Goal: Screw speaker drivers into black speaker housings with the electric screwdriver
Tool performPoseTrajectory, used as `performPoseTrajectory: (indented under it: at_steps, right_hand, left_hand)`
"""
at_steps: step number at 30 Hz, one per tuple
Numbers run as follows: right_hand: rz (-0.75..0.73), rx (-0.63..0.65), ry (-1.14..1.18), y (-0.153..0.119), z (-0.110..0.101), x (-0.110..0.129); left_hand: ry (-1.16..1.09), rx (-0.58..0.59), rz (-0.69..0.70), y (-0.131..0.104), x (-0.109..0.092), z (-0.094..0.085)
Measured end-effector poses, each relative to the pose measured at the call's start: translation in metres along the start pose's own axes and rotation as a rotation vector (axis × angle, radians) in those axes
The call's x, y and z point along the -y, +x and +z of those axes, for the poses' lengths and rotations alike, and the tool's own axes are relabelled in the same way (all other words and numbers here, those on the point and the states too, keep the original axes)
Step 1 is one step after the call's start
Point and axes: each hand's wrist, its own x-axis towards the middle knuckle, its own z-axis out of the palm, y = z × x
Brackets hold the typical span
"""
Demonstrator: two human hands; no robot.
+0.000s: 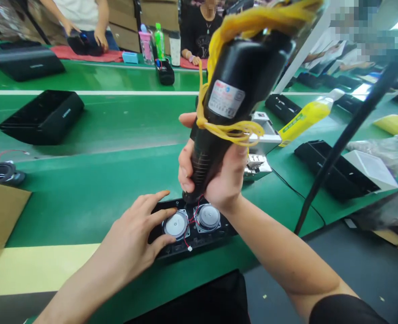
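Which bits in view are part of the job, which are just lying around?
In the job: electric screwdriver (in right hand), black speaker housing, left driver (left hand at it), right driver, white wire plug.

Seemingly just lying about: yellow bottle, green bottle, pink cup.

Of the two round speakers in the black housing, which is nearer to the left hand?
The left speaker: the left hand is spread around its edge, while the right speaker lies farther away.

Through my remote feed I see 1 plain black sleeve (345,310) ending near the right elbow (328,283), nearside of the green bench (118,175). Black cloth (199,301), apparently clothing, shows along that bench's near edge. Above it, left hand (134,229) and right hand (227,182) are bare.
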Motion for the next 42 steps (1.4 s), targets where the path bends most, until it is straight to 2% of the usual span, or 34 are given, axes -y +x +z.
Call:
performPoseTrajectory:
  at_steps: [5, 12, 17, 20, 28, 34, 36, 39, 42]
  right_hand:
    - [0.015, -0.007, -0.036, -0.001, 0.001, -0.006]
    - [0.131, 0.010, -0.067, 0.000, 0.002, -0.012]
    - [0.073, 0.050, -0.002, -0.004, 0.001, -0.019]
    - [0.047, 0.127, 0.036, -0.006, -0.001, -0.024]
    - [0.084, 0.229, 0.020, -0.010, 0.003, -0.028]
    - [0.176, 0.247, 0.025, -0.007, 0.003, -0.029]
    - [0.166, 0.280, 0.010, -0.006, 0.003, -0.028]
    - [0.152, 0.229, -0.010, -0.006, 0.004, -0.026]
    - [0.133, 0.262, 0.004, -0.007, 0.005, -0.025]
  left_hand:
    - [-0.012, 0.003, -0.002, 0.002, -0.003, -0.003]
    - [0.008, 0.008, -0.002, 0.003, -0.005, -0.004]
    - [0.023, -0.012, 0.007, 0.003, -0.006, -0.003]
    - [0.027, -0.028, 0.018, 0.002, -0.006, -0.003]
    - [0.036, 0.009, 0.008, 0.007, -0.001, -0.007]
    - [0.071, 0.032, -0.014, 0.010, -0.001, -0.009]
    - [0.076, 0.022, -0.015, 0.010, -0.001, -0.009]
    - [0.071, 0.020, -0.011, 0.010, -0.002, -0.009]
    - [0.072, 0.021, -0.003, 0.010, -0.003, -0.010]
